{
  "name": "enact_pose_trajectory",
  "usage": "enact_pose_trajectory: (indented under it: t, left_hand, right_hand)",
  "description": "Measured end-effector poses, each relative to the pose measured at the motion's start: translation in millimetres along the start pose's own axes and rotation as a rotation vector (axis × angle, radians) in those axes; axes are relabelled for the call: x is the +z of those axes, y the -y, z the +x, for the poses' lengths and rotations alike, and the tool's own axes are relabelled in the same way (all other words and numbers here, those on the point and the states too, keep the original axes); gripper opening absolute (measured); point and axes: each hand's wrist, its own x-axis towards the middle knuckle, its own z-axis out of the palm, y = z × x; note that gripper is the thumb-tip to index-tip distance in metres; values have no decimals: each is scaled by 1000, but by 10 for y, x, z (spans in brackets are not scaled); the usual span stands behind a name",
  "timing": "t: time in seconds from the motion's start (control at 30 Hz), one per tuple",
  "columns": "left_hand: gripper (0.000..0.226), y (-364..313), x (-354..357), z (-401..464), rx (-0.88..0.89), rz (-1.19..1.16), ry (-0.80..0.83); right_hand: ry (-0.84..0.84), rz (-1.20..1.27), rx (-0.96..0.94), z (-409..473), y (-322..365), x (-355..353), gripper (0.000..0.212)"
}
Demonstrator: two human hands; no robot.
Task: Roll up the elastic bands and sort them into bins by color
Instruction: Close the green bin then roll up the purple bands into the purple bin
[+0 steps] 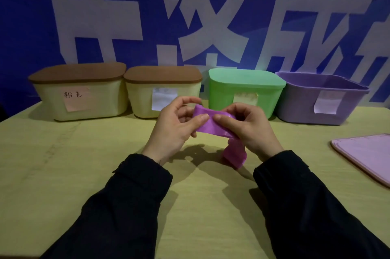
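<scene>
Both the left hand (175, 123) and right hand (249, 125) pinch the purple elastic band (213, 124) above the counter (63, 163), its tail trailing down, so a slack pinch may let the springy roll unwind short of the open purple bin (299, 109).

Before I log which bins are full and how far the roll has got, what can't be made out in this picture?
Head view:
- Contents of the two brown-lidded bins and the green bin: lids cover them.
- Purple bin interior: its wall hides the bottom.
- Three white labels: too washed out to read.
- Purple band: the left hand and right hand cover its ends.
- Pink lid: cut off by the right edge.
</scene>
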Motion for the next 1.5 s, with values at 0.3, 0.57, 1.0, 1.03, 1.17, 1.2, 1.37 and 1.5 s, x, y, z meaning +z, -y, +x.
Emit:
enact_pose_trajectory:
  t: [0.3, 0.57, 1.0, 1.03, 1.17, 1.2, 1.37, 1.5]
  left_hand:
    - [29, 24, 0, 1, 39, 37, 44]
    - [24, 3, 8, -5, 28, -29, 55]
    - [16, 33, 12, -9, 85, -6, 50]
    - [17, 25, 14, -13, 85, -7, 44]
    - [25, -7, -27, -1, 79, -5, -21]
    - [24, -9, -46, 5, 75, -20, -48]
    - [33, -49, -64, 12, 68, -166, -71]
    - [27, -58, -81, -2, 54, -215, -35]
  right_hand:
    - [71, 66, 9, -5, 41, -64, 24]
    - [26, -11, -44, -42, 102, -63, 28]
    - [-4, -91, -59, -32, 40, -52, 23]
    - [8, -88, -58, -30, 40, -54, 23]
    - [96, 6, -8, -38, 86, -88, 21]
    - [103, 28, -5, -38, 87, -109, 21]
    - [40, 90, -38, -24, 88, -153, 22]
    - [48, 199, -37, -40, 63, -170, 15]
